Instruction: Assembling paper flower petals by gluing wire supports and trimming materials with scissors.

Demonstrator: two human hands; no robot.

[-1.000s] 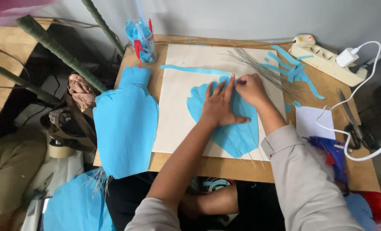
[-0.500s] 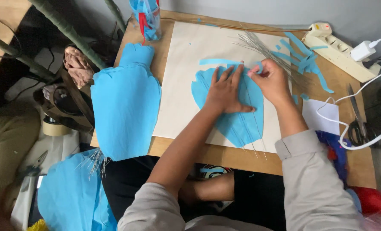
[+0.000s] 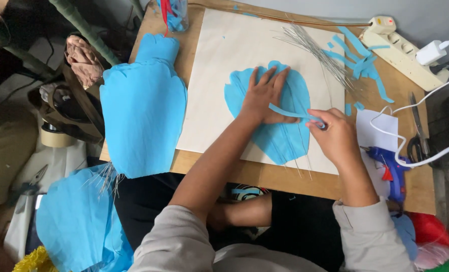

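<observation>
The left hand (image 3: 266, 98) lies flat, fingers spread, palm down on a blue petal-shaped crepe paper piece (image 3: 285, 133); it is pressing, not clenched on anything. That petal rests on a large cream sheet of card (image 3: 212, 85), which covers most of a low wooden table (image 3: 265, 179). Thin grey wires (image 3: 299, 151) run lengthwise over the petal and stick out past its lower edge.

The right hand (image 3: 338, 136) sits at the petal's right edge, fingertips pinched on one end of a narrow blue paper strip (image 3: 290, 112). The strip runs leftward from the pinch and crosses the petal just beside the left thumb.

A bundle of loose grey wires (image 3: 317, 53) lies at the card's upper right, next to scattered blue paper offcuts (image 3: 360, 63). A cream power strip (image 3: 401, 53) with a white plug stands at the table's far right corner. A blue glue gun (image 3: 393, 168) rests near the right wrist, partly on a small white sheet (image 3: 373, 131); black scissors (image 3: 417, 136) lie further right. A larger blue crepe petal (image 3: 141, 111) overhangs the table's left edge.
</observation>
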